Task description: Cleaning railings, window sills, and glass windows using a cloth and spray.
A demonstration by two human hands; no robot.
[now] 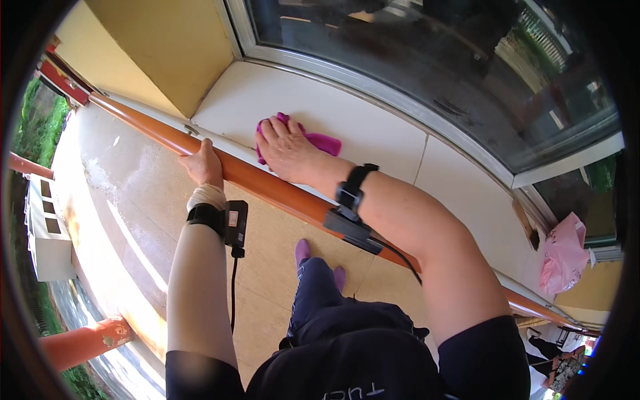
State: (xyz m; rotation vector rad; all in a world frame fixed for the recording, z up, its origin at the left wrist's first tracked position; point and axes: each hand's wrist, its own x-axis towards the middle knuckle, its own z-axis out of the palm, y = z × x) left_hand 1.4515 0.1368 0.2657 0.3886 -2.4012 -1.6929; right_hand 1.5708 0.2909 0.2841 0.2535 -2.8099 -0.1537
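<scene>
My left hand (204,164) is wrapped around a long orange handrail (270,192) that runs slantwise in front of me. Beyond the rail, my right hand (286,149) presses a magenta cloth (325,143) against a white tiled window sill (370,125). The cloth is bunched under my fingers, and one flap spreads out to the right. My right arm reaches across above the rail. A strap with a small black device sits on each wrist.
A metal-framed window (415,65) rises behind the sill, beside a yellow wall (165,45). Toward the sill's right end are a pink plastic bag (565,255) and a brush-like wooden object (525,222). At left stand a white block-like box (47,230) and a reddish post (90,342).
</scene>
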